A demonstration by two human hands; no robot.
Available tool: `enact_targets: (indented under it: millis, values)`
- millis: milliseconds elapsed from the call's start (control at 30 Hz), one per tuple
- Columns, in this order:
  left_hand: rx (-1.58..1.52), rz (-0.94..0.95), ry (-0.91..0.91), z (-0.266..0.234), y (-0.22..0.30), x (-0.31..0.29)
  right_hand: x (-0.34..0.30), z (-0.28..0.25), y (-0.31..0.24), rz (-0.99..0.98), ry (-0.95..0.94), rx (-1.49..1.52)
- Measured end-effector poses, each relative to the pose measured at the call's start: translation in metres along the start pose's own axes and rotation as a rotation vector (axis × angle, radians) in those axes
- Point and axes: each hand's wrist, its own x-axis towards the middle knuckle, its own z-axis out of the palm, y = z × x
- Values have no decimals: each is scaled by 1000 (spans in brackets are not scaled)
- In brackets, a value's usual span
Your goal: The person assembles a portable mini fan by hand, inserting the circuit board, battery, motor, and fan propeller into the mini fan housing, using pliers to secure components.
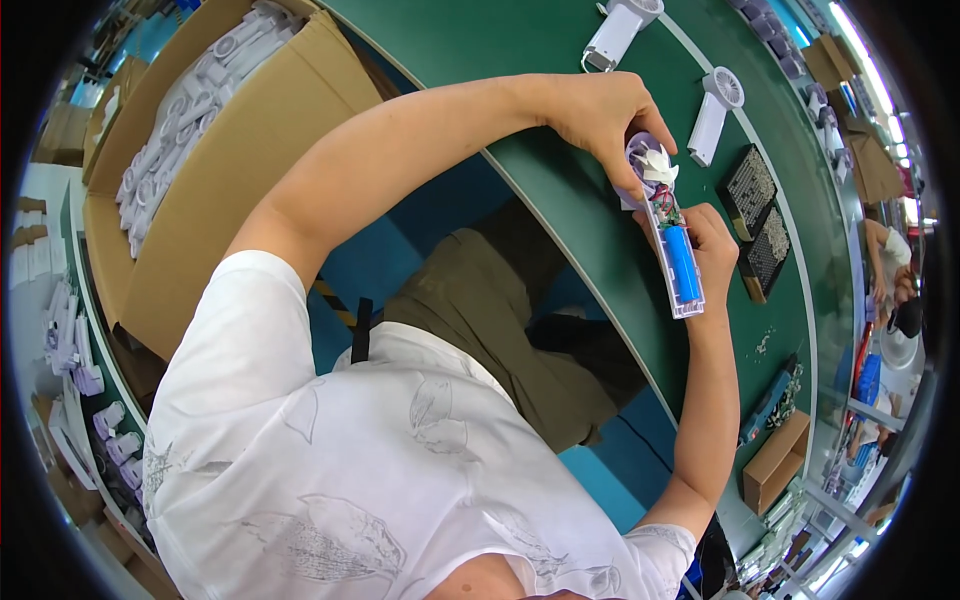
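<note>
An opened handheld fan (664, 222) is held between both hands above the green workbench. Its purple-white half shell shows a blue cylindrical battery (682, 264), a small circuit board with thin wires, and white fan blades (657, 166) in the round head. My left hand (607, 112) curls around the head, thumb on the near side and fingers on the far side. Behind the handle, my right hand (708, 245) grips the shell near the circuit board; some of its fingers are hidden.
Two white handheld fans (716, 112) (622, 32) lie farther along the bench. Two black trays (748, 190) (767, 255) of small parts sit beyond my right hand. A teal electric screwdriver (768, 405) and a small cardboard box (777, 462) are to the right. A large carton (235, 190) of white parts stands left.
</note>
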Motion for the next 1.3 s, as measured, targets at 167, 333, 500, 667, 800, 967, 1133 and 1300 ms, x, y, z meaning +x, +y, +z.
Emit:
enact_targets:
  millis: [167,333,500,667,800,967,1133,1300]
  values:
    - [75,21,0,1,1,0,2,2,-1,72,-13,-32]
    - [130,46,24,6,6,-4,3,-1,5,61,-51,-15]
    - [149,71,43,10,5,-7,5,-5,-2,94,-89,49]
    - [204,69,46,11,10,-9,2,-9,-1,121,-94,83]
    - [230,133,63,15,3,-12,6,-14,-1,53,-125,81]
    - [306,198,76,16,3,-13,4,-16,6,-9,-130,46]
    - [343,178,62,17,8,-12,7,-23,1,35,-15,25]
    - [313,152,77,19,10,-15,-3,-34,4,192,53,221]
